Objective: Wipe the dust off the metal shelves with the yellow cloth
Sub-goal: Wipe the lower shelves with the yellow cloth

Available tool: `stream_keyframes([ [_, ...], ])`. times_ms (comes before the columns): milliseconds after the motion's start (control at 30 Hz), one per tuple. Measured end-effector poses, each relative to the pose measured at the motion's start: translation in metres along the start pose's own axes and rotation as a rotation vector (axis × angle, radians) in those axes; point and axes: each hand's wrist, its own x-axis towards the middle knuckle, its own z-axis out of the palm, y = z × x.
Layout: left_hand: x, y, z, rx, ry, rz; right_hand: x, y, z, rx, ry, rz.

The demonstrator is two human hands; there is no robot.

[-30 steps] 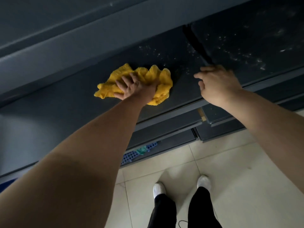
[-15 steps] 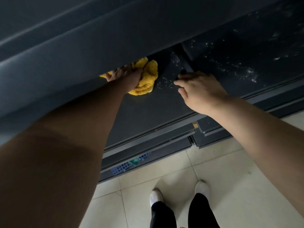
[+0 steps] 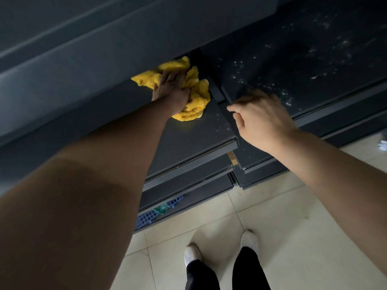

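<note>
I wear the one camera on my head; its wide lens tilts forward and down. It looks along my outstretched arms [image 3: 104, 174] onto the dark grey metal shelf [image 3: 199, 132] close before me, and past its edge to the pale tiled floor [image 3: 293, 227] and my white shoes [image 3: 249, 239].

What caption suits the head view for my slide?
Left hand presses yellow cloth on a metal shelf; right hand rests at the dusty neighbouring shelf.
</note>
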Motion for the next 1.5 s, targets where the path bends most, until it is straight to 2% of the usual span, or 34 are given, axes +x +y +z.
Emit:
stream_keyframes([
  [167, -0.006, 0.027, 0.002, -0.079, 0.018, 0.053, -0.012, 0.013, -0.001, -0.022, -0.012, 0.021],
  [500, -0.055, 0.057, 0.016, -0.095, 0.014, 0.224, -0.02, 0.008, -0.006, -0.046, -0.059, 0.047],
  [733, -0.099, 0.061, 0.022, -0.186, 0.039, 0.242, -0.034, 0.008, -0.015, 0.02, -0.088, 0.083],
  [900, -0.123, 0.045, 0.021, -0.096, 0.016, 0.228, -0.034, -0.01, -0.016, -0.02, -0.097, 0.104],
  [1000, -0.135, 0.021, 0.02, -0.034, 0.05, 0.164, -0.028, -0.029, -0.013, -0.021, -0.109, 0.095],
  [1267, -0.154, -0.071, 0.008, 0.057, 0.068, -0.226, -0.01, -0.082, 0.005, -0.028, -0.193, 0.058],
  [1500, -0.148, -0.134, -0.007, 0.018, 0.066, -0.346, 0.012, -0.12, 0.026, 0.0, -0.216, 0.027],
])
